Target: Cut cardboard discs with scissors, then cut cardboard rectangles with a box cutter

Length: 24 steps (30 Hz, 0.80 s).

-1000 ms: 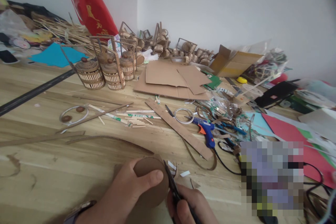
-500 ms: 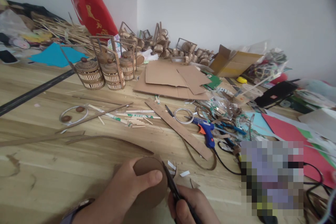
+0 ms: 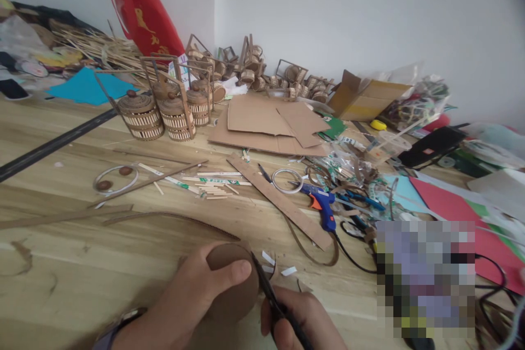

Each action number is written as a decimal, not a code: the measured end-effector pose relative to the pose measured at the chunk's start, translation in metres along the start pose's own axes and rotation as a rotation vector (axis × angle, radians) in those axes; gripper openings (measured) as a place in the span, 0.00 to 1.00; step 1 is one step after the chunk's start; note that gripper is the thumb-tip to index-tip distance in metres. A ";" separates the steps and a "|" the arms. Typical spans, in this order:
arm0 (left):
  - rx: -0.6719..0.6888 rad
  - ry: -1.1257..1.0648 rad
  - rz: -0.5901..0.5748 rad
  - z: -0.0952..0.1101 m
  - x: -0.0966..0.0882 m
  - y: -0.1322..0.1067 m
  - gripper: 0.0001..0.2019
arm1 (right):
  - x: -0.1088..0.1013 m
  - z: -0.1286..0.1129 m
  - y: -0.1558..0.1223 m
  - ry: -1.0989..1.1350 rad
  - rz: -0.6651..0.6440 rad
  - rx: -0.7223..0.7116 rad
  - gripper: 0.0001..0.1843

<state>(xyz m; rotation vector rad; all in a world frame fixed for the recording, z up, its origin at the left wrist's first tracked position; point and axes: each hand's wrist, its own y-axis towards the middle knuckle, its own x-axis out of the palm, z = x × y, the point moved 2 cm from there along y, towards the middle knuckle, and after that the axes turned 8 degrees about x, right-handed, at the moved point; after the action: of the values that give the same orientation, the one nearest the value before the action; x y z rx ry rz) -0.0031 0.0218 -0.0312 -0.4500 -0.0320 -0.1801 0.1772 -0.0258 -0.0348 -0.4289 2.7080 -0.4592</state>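
My left hand [image 3: 205, 287] is closed on a round brown cardboard piece [image 3: 238, 301], thumb lying across its face and the other fingers hidden behind it. In my right hand [image 3: 305, 309] is a slim black pointed tool [image 3: 267, 287]; whether it is scissors or a knife I cannot tell. Its tip lies against the right rim of the cardboard piece. Small white paper scraps [image 3: 289, 271] lie just beyond the tool. A curved brown cardboard strip [image 3: 176, 217] stretches out beyond my left hand.
A blue glue gun [image 3: 324, 205] with a black cord lies right of a flat cardboard strip [image 3: 279, 199]. Cardboard sheets [image 3: 262, 115] are stacked behind. Small lidded baskets [image 3: 141, 115] stand at back left, near a red bag [image 3: 143, 11]. Coloured paper [image 3: 455, 213] lies at right.
The cardboard piece has shifted and turned very slightly to the left in my left hand. The black tool's tip has moved slightly left along with its rim.
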 end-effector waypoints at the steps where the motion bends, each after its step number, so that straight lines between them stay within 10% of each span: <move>1: 0.001 0.001 -0.007 0.000 0.000 0.000 0.26 | 0.000 0.001 0.001 0.008 -0.007 0.018 0.45; 24: 0.068 -0.015 -0.146 0.000 0.004 0.000 0.21 | -0.001 0.002 0.002 0.038 0.019 0.015 0.49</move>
<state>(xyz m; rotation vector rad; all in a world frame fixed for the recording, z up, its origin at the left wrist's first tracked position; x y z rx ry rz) 0.0012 0.0215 -0.0305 -0.3808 -0.0860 -0.3183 0.1781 -0.0241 -0.0373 -0.3935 2.7411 -0.4872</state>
